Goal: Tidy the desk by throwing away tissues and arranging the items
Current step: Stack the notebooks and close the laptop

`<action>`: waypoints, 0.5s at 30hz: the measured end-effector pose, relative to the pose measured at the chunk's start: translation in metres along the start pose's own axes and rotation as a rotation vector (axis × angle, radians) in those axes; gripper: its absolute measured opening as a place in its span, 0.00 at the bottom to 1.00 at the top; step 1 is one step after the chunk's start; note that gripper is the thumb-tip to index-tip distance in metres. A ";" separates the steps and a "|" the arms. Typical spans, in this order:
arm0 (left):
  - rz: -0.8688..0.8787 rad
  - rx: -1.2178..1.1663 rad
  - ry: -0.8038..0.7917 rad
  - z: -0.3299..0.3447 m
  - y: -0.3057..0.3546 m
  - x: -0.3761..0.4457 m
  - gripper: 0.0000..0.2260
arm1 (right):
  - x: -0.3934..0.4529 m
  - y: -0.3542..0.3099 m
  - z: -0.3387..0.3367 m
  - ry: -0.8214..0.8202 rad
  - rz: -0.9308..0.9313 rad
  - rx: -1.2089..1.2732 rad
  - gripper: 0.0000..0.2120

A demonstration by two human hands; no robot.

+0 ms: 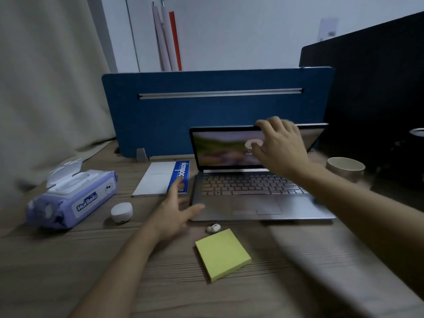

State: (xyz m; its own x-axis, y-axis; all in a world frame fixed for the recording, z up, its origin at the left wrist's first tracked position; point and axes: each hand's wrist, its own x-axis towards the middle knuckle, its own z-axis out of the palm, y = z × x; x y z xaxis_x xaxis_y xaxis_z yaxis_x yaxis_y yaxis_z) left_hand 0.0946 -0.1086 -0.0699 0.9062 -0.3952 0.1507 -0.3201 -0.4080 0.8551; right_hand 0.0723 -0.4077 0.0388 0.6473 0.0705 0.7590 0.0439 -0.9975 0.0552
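Dim room, wooden desk [68, 271] pushed up against a blue divider panel [206, 115], and here we go: the right hand [280, 145] is up at the top edge of the laptop [241, 198] lid, fingers curled over the rim, thumb across the lit screen. Looks like a close is coming. The left hand [176, 214] hovers spread and empty by the laptop's near left corner, fingertips over the notebook [160, 180]. Risk, I'd say: that left thumb sits close to the base edge, and a quick shut could nip it or shove the laptop. A loose earbud [213, 228] lies just in front of the laptop, beside the yellow sticky notes [222, 255]; a sweeping forearm could flick it off. The wipes pack [71, 198] sits well left, lid open. No loose tissues that I can see
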 end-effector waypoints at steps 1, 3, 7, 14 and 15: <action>0.001 -0.039 0.027 -0.001 0.000 -0.001 0.51 | -0.013 -0.001 -0.004 -0.015 -0.014 0.012 0.25; 0.019 -0.077 0.072 -0.001 0.003 -0.004 0.46 | -0.040 -0.004 -0.012 -0.045 -0.032 0.029 0.24; 0.060 -0.095 0.103 0.001 0.009 -0.012 0.44 | -0.092 -0.013 -0.019 -0.135 -0.023 0.049 0.21; 0.064 -0.048 0.062 0.005 0.008 -0.017 0.41 | -0.148 -0.007 -0.011 -0.360 0.014 0.085 0.23; 0.056 -0.034 0.055 0.006 0.007 -0.017 0.40 | -0.151 -0.005 -0.009 -0.369 0.030 0.091 0.22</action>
State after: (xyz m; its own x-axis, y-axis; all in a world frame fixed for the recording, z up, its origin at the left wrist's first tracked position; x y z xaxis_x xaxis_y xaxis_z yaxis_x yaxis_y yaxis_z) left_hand 0.0754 -0.1098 -0.0699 0.9011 -0.3706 0.2250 -0.3621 -0.3579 0.8607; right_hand -0.0331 -0.4133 -0.0704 0.8788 0.0526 0.4742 0.0776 -0.9964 -0.0333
